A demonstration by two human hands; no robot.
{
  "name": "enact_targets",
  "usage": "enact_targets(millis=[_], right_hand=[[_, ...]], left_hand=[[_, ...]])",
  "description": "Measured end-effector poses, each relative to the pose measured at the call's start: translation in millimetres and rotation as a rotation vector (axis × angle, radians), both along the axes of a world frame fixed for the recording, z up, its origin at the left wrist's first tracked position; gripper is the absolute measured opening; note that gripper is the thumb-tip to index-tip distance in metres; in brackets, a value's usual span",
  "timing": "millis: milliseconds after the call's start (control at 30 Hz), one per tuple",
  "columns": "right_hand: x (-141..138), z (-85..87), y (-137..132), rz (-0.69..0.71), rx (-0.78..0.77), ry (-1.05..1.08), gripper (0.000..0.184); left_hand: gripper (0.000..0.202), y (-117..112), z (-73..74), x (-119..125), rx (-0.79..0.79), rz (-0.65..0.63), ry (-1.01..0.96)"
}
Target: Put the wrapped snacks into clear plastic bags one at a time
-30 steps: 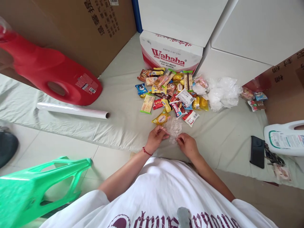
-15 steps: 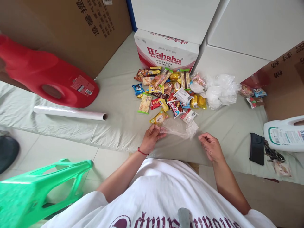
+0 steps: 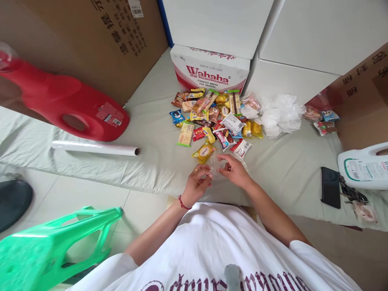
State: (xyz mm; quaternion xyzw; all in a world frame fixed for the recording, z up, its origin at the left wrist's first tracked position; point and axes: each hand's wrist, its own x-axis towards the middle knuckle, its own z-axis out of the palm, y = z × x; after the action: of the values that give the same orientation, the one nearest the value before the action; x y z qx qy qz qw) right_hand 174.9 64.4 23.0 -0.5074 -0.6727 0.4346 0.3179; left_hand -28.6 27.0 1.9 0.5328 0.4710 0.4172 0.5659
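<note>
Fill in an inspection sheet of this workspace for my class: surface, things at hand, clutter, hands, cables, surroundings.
Surface: pale green cloth, wrinkled.
Things at hand: clear plastic, thin and crumpled; wrapped snacks heaped just beyond it.
Clutter: red bottle lying above a white roll at the left; phone, keys and white bottle at the right.
Hands: left hand pinches the plastic; right hand is curled beside it, grip unclear.
Cables: nothing seen.
Surroundings: water box behind the snacks; green stool on the tiled floor.
</note>
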Motion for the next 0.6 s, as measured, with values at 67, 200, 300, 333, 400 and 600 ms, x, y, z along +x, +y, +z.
enact_targets(millis=[67, 200, 300, 333, 400, 600], right_hand=[[-10.8, -12.2, 5.3, 0.05, 0.035, -0.012, 0.017], [-14.9, -18.7, 0.9, 0.111, 0.184, -0.055, 0.016], [-18.1, -16.7, -5.4, 0.169, 0.292, -0.087, 0.023], [-20.4, -16.2, -7.4, 0.186, 0.326, -0.104, 0.024], [-25.5, -15.2, -11.2, 0.223, 0.386, -0.141, 0.026], [-20.3, -3.8, -28.9, 0.275, 0.543, -0.172, 0.028]], left_hand=[[0.035, -6.4, 3.6, -7.6, 0.031, -0.041, 0.062], [0.047, -13.2, 7.1, -22.9, -0.026, 0.081, 0.124], [0.038, -4.6, 7.7, -27.2, -0.071, 0.312, 0.254], [0.036, 1.0, 7.7, -27.1, -0.075, 0.349, 0.293], [0.038, 14.2, 6.7, -25.6, -0.1, 0.343, 0.338], [0.029, 38.3, -7.5, -30.1, -0.217, 0.325, 0.145]])
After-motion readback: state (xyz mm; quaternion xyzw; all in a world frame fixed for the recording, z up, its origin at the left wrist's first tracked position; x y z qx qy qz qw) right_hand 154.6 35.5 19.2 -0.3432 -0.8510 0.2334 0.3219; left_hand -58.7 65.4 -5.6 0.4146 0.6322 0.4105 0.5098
